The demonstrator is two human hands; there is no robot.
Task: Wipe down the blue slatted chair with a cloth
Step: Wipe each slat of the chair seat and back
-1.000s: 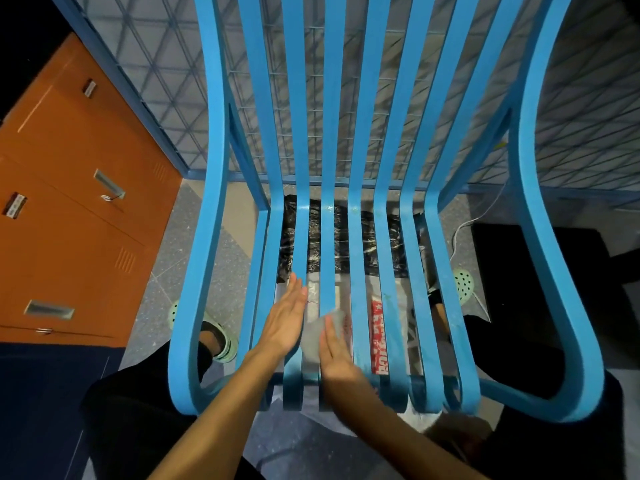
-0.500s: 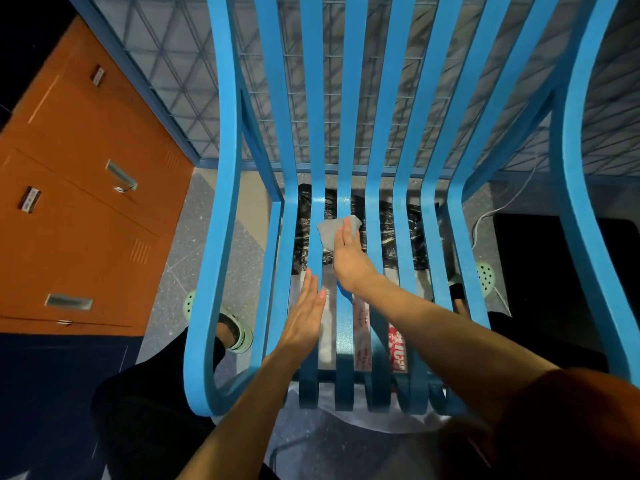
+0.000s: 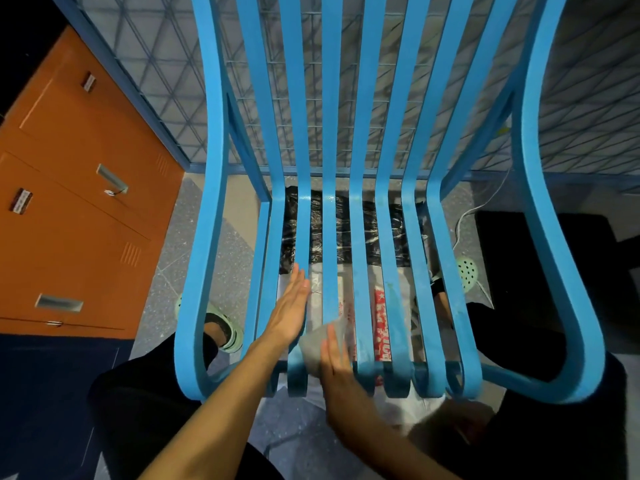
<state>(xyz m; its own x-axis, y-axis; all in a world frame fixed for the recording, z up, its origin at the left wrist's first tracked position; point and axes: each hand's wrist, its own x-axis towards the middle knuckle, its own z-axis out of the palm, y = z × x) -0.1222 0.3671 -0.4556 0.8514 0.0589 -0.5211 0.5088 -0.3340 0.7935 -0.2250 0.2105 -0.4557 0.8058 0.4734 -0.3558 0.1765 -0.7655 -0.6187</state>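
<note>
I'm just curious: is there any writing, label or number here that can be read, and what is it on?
Nothing reads clearly.
Red band on the packaging under the chair: white letters, cut off by the slats and blurred, unreadable.
Upper label on the orange cabinet: too small to read.
Lower label on the same cabinet: too small to read.

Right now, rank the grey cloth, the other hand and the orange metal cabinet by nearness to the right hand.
1. Grey cloth, under the right hand.
2. Left hand, just to its left.
3. Orange metal cabinet, far left.
</note>
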